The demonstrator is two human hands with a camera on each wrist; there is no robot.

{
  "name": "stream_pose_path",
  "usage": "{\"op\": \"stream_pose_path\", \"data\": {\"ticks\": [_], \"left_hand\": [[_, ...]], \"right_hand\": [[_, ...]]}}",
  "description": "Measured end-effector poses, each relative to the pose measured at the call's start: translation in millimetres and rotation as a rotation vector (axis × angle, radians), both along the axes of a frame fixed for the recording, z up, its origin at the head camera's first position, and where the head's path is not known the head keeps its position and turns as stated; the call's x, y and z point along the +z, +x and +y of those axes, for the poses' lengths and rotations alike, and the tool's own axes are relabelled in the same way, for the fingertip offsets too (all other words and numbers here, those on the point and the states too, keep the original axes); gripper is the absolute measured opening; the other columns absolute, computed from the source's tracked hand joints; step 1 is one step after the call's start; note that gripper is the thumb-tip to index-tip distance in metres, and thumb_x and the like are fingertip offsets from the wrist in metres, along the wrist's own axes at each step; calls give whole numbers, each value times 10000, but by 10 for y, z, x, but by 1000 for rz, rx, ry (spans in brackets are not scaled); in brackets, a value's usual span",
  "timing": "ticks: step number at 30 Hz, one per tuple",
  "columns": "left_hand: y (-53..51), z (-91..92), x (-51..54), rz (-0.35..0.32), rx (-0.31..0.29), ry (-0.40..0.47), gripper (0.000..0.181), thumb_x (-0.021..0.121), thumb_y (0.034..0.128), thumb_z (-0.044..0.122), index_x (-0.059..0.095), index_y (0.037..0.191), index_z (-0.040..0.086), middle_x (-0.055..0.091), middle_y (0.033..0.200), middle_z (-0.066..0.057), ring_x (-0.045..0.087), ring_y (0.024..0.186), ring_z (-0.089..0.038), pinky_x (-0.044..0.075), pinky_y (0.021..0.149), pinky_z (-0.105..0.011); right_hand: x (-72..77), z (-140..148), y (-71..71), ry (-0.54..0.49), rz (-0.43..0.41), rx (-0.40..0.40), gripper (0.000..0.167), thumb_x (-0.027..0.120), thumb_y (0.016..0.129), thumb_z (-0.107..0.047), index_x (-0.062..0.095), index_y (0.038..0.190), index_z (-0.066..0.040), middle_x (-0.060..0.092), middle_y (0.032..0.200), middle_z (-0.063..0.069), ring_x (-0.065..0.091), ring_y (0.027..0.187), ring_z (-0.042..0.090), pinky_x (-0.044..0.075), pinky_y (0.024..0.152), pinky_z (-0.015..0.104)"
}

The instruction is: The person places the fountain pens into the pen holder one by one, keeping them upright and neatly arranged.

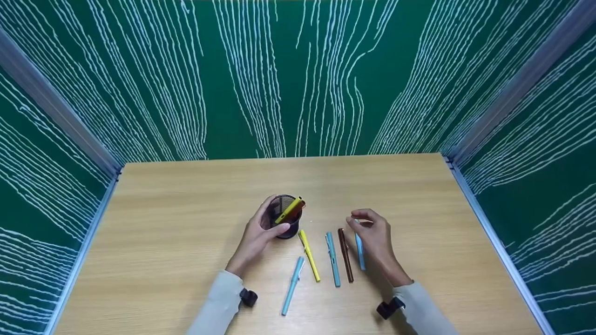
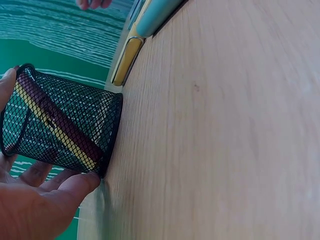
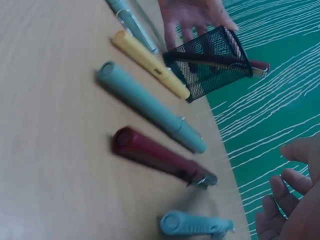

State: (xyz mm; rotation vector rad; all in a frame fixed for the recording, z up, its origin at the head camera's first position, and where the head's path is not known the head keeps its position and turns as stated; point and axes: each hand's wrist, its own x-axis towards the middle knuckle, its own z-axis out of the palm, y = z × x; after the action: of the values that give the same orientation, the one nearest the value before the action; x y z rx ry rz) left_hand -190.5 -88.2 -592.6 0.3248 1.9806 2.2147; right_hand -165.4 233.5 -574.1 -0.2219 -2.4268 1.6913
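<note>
The left hand [image 1: 256, 235] grips a black mesh cup [image 1: 292, 231], fingers around its side and thumb near its rim. A yellow pen [image 1: 288, 210] and a dark red-brown pen [image 1: 298, 208] lean inside it; the left wrist view shows them slanting through the mesh [image 2: 85, 90]. Above the upper end of a light blue pen [image 1: 360, 253] is the right hand [image 1: 376, 237], fingers bent loosely. In the right wrist view, that hand [image 3: 295, 200] has thumb and fingers apart, holding nothing, clear of the blue pen [image 3: 195, 223].
Between the hands lie a yellow pen [image 1: 309, 256], a teal pen [image 1: 333, 259] and a brown pen [image 1: 345, 256]. Nearer the body is another light blue pen [image 1: 292, 286]. Green walls with white wavy lines stand behind and beside the wooden table [image 1: 186, 200].
</note>
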Motion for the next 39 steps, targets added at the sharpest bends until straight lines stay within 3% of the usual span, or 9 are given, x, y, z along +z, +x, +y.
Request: {"op": "stream_pose_path", "data": {"ticks": [8,12,20,26,32,39], "left_hand": [[19,-2,1,-5,9,-35,928,868,976,161,335,1735,133,472,1688,-130,430,1571,-340,294,1325,-496],[30,1,3,0,1,13,918,850,979,103,327,1734,107,457,1695,-161,402,1593,-338,280,1331,-494],[28,0,-3,-6,3,22,920,850,974,95,329,1732,99,466,1688,-153,394,1597,-331,270,1335,-495],[24,-3,-1,-5,17,-3,916,864,968,120,353,1727,129,480,1680,-133,417,1581,-326,285,1330,-498],[21,-3,10,-3,23,-14,918,866,966,118,356,1728,135,478,1685,-137,417,1584,-320,288,1330,-481],[22,-4,19,1,22,-10,914,862,963,97,361,1726,141,485,1674,-158,436,1567,-341,299,1324,-495]], "right_hand": [[-132,131,99,19,-24,-6,254,831,1002,-134,774,1204,9,765,1176,181,761,1038,336,577,818,185],[-236,201,130,75,16,16,252,831,994,-99,771,1206,22,773,1157,190,773,1049,343,577,850,201],[-386,243,192,262,64,21,290,848,963,-78,770,1216,41,760,1154,172,670,1103,322,551,950,443],[-441,258,216,340,53,14,344,877,939,-120,761,1220,41,740,1201,201,586,1205,364,477,1045,532],[-485,270,236,388,25,16,372,888,935,-164,755,1225,27,727,1227,200,544,1258,368,453,1089,547],[-528,243,244,423,61,4,348,887,922,-193,776,1184,6,713,1145,173,530,1213,350,462,1015,510]]}}
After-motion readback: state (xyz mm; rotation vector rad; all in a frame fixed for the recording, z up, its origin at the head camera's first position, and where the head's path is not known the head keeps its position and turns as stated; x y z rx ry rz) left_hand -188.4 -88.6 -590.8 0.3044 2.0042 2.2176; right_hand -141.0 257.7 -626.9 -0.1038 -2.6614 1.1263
